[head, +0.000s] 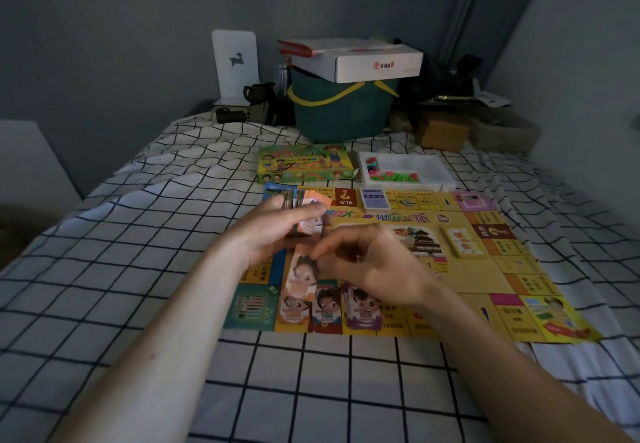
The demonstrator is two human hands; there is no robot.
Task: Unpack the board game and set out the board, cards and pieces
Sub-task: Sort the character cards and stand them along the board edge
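My left hand (273, 231) grips a fanned stack of game notes (301, 202) above the board (478, 280), which lies flat on the checked bed sheet (138, 269), while my right hand (374, 266) pinches a single orange note (299, 278) by its upper edge just over the near left part of the board. Three notes (327, 306) lie side by side along the board's near edge; a blue card deck (375, 198) and a yellow card deck (464, 242) sit on the board. The game box (304, 164) and a white tray of coloured pieces (405, 171) rest just beyond it.
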